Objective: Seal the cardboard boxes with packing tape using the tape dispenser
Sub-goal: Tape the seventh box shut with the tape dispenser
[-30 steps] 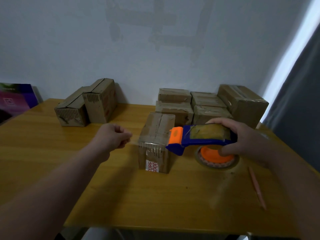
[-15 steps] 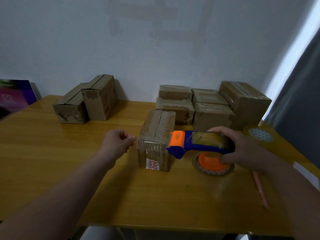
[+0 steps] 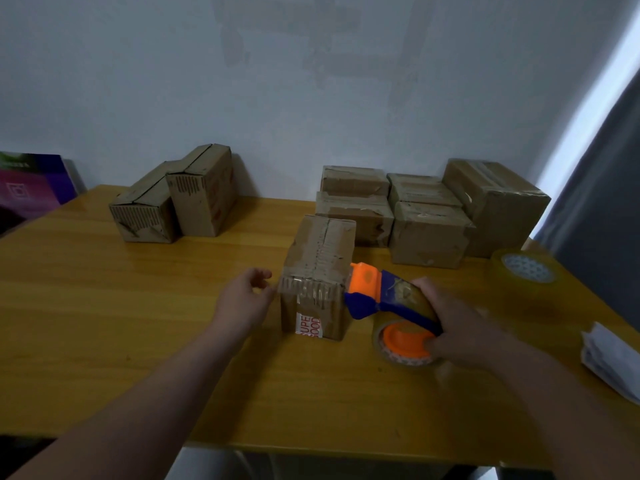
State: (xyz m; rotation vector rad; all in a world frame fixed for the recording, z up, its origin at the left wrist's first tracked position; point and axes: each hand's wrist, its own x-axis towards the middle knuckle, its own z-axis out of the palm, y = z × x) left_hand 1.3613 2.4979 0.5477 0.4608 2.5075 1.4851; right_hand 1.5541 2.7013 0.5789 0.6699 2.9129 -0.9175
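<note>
Taping across box (image 3: 318,271): right hand (image 3: 460,327) wrapped round tape dispenser (image 3: 367,289), right of box; left hand (image 3: 242,301) half-curled, left of box, grasp unclear. Next: press down, cut.

We have a single view, from a wide-angle camera worn on the head, looking forward and down across the wooden worktop (image 3: 121,323) toward the pale wall (image 3: 138,81) behind it. We are close in: both forearms enter from the bottom edge, and the left hand (image 3: 242,299) and right hand (image 3: 460,327) fall near the centre of the frame. The worktop's near edge runs along the bottom, the wall fills the upper half, and a grey curtain (image 3: 602,202) closes the right side.
</note>
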